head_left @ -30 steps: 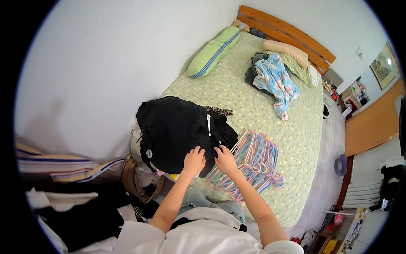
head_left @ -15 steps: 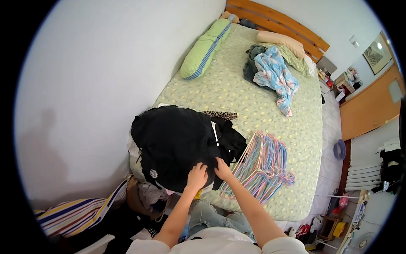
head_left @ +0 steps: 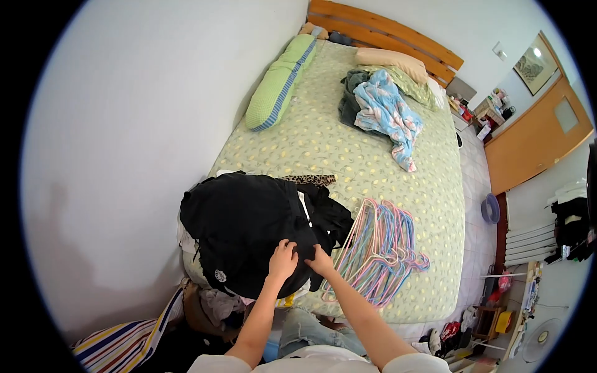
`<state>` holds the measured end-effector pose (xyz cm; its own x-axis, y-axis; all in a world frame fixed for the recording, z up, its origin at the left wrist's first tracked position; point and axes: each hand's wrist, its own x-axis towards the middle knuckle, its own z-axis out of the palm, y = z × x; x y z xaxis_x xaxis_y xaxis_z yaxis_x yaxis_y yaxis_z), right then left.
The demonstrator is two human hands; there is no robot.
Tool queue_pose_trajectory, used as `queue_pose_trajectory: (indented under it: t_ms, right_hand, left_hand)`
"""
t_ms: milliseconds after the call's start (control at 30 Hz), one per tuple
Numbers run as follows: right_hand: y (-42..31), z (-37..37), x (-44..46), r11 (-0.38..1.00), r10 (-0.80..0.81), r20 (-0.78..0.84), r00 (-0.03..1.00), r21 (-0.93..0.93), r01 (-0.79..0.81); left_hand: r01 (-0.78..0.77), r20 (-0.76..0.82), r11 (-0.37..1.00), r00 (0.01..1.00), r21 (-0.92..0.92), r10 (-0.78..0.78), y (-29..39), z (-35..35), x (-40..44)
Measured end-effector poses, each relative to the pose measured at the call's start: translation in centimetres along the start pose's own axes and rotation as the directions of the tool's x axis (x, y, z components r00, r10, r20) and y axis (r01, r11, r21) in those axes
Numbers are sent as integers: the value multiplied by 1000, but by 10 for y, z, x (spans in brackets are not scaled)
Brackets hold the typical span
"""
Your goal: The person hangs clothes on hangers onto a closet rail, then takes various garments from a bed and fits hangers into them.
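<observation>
A black garment (head_left: 242, 217) with a small round white emblem lies over a pile of clothes at the near left corner of the bed. On its right part rests my left hand (head_left: 283, 260), fingers bent against the fabric. My right hand (head_left: 321, 261) pinches the garment's edge close beside it. More black clothing (head_left: 333, 217) and a leopard-print piece (head_left: 314, 179) show beyond the garment. Right of my right hand lies a heap of pastel hangers (head_left: 382, 252).
Blue patterned cloth (head_left: 388, 112) and a peach pillow (head_left: 392, 60) lie farther up the bed (head_left: 435, 205). A long green bolster (head_left: 280, 84) is along the wall. Striped fabric (head_left: 130, 342) hangs at lower left. A purple basin (head_left: 490, 209) and a fan (head_left: 543, 337) stand at right.
The view has shifted. My hands have stayed on the black garment, which now lies a little more spread out and flatter over the pile.
</observation>
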<state>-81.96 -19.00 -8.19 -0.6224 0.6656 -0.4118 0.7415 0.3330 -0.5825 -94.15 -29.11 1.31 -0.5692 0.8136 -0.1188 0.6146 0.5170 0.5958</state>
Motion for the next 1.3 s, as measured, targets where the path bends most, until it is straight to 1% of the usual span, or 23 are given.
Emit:
queue_pose_trajectory:
  t_ms: [100, 200, 233, 267, 333, 367, 400, 467, 533, 600, 667, 733, 767, 867, 933, 1000, 1033, 1100, 1133, 1200, 1233, 1267, 1300]
  right_hand:
    - [-26, -30, -16, 994, -80, 37, 996, -75, 83]
    - [-46, -49, -33, 951, -285, -18, 958, -130, 281]
    - [-44, -43, -36, 905, -422, -161, 892, -127, 406]
    - [-46, -42, -37, 873, -488, -186, 853, -133, 470]
    - [-59, -55, -48, 814, -558, -82, 826, -245, 526]
    - [-61, -56, -50, 745, -659, -107, 744, -224, 628]
    - [-65, -62, -54, 712, -684, -24, 729, -236, 661]
    - [-78, -82, -72, 657, -739, 22, 673, -200, 727]
    - [-85, -97, -88, 593, -792, 35, 610, -198, 781]
    - [-86, -108, -100, 535, -832, 40, 553, -203, 820]
    - [-85, -117, -109, 492, -860, 30, 509, -210, 845]
    - [-86, -135, -118, 488, -859, 32, 510, -251, 836]
    - [-88, -145, -122, 484, -867, -2, 498, -242, 841]
    - [-84, -164, -130, 479, -877, -90, 473, -248, 842]
    - [-82, -174, -137, 472, -876, -49, 480, -289, 833]
    - [-80, -180, -145, 405, -906, -1, 423, -290, 867]
    - [-80, -183, -149, 373, -919, 20, 395, -289, 882]
    - [-83, -184, -162, 322, -934, 55, 352, -290, 901]
    - [-85, -185, -169, 297, -941, 74, 331, -290, 910]
    - [-89, -185, -182, 242, -954, 95, 284, -318, 917]
    - [-92, -186, -189, 219, -961, 89, 260, -323, 921]
    - [-94, -188, -196, 198, -968, 86, 238, -328, 924]
    - [-95, -190, -201, 179, -973, 76, 217, -338, 924]
  left_hand:
    - [-10, -40, 998, 999, -58, 7, 11, 2, 6]
    - [25, -46, 993, 998, -116, -30, 20, 3, 10]
    - [45, -43, 990, 998, -134, -51, 23, 2, 11]
    - [60, -57, 991, 996, -116, -67, 25, 1, 12]
    - [90, -92, 993, 991, -82, -98, 30, -4, 13]
    - [90, -115, 995, 989, -34, -94, 33, -8, 14]
    - [123, -142, 992, 982, -10, -124, 36, -12, 14]
    - [225, -128, 973, 968, 54, -217, 48, -29, 13]
    - [264, -175, 955, 955, 138, -239, 49, -37, 13]
    - [274, -198, 950, 950, 148, -243, 45, -46, 12]
    - [263, -224, 961, 945, 83, -239, 48, -58, 10]
    - [255, -259, 967, 935, 12, -243, 46, -66, 8]
    - [232, -406, 971, 884, -49, -232, 48, -70, 4]
    - [359, -532, 932, 782, -42, -325, 62, -101, -14]
    - [445, -519, 895, 774, 39, -362, 53, -112, -20]
    - [534, -486, 837, 766, 119, -420, 49, -123, -21]
    - [565, -431, 818, 768, 109, -473, 57, -132, -20]
    - [405, -629, 894, 750, 193, -204, 56, -130, -13]
    - [327, -705, 912, 707, 247, -62, 57, -130, -11]
    - [122, -633, 975, 774, 187, 25, 72, -126, -2]
    - [55, -498, 997, 867, 57, -20, 69, -117, 12]
    - [-74, -377, 997, 924, 2, 69, 57, -102, 23]
    - [-84, -171, 996, 981, 40, 90, 52, -88, 31]
